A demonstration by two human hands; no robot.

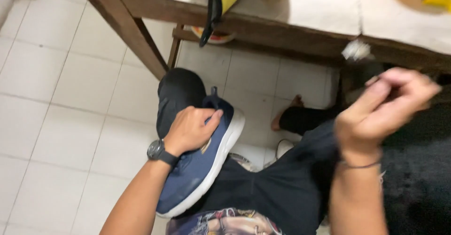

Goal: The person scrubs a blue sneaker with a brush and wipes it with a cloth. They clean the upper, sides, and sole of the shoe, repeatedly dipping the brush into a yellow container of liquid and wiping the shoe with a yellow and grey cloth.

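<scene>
While left hand (190,131) fingers grip blue shoe (206,164), long axis diagonal, right hand (376,113) blurred.

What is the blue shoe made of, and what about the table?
The blue shoe looks like soft woven fabric on top, matte and slightly mottled. Its white sole seems smooth rubber or foam. The left hand grips the shoe. The table frame looks like brown wood with a dull finish; its pale top could be stone or laminate.

Even indoor light; motion blur
</scene>
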